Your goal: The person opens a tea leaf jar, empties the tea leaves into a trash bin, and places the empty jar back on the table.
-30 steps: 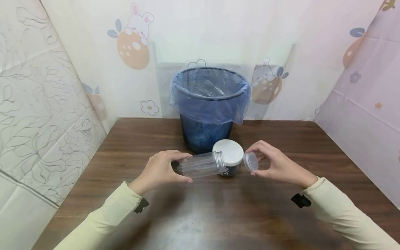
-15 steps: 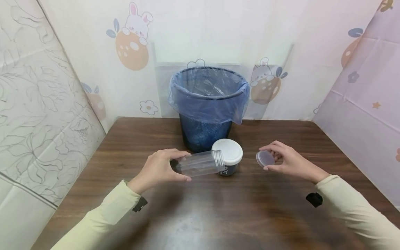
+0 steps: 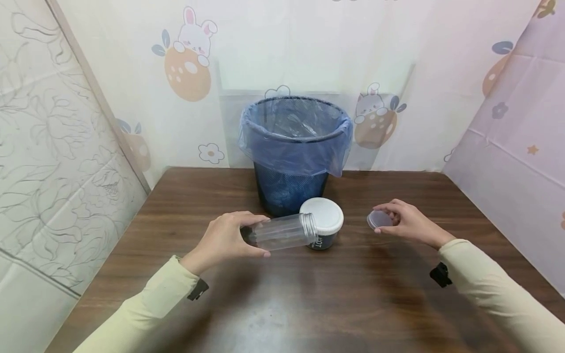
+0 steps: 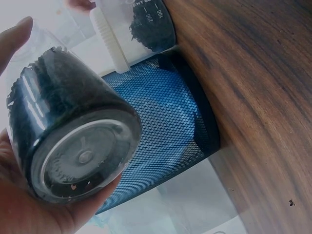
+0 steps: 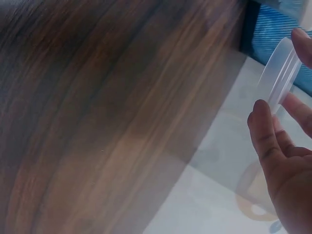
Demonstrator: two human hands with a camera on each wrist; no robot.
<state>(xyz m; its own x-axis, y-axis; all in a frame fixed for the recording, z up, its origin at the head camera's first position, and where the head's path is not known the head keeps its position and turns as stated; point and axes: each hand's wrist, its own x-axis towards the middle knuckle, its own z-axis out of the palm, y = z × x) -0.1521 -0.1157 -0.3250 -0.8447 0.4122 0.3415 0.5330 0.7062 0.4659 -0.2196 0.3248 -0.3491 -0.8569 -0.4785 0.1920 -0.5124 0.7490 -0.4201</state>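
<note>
My left hand point(image 3: 222, 239) grips a clear plastic jar point(image 3: 282, 232) near its base, tilted almost onto its side with the uncapped threaded mouth toward the right. Dark, shredded dry bits point(image 4: 58, 85) gather at the jar's bottom end in the left wrist view. To the right, my right hand point(image 3: 410, 221) pinches a translucent round lid point(image 3: 377, 219) by its rim between thumb and fingers, above the table and apart from the jar. Behind the jar's mouth stands a tub with a white lid point(image 3: 324, 213); its clear wall shows dark contents and measuring marks.
A blue mesh bin point(image 3: 289, 189) lined with a translucent blue bag stands behind the tub, near the table's back edge. Patterned curtains point(image 3: 309, 44) enclose the brown wooden table point(image 3: 282, 304) at the back and sides. A tiny dark speck point(image 4: 291, 202) lies on the wood.
My right hand has moved to the right with the lid, away from the jar's mouth, and the lid has tipped flatter. My left hand and the jar have stayed almost still.
</note>
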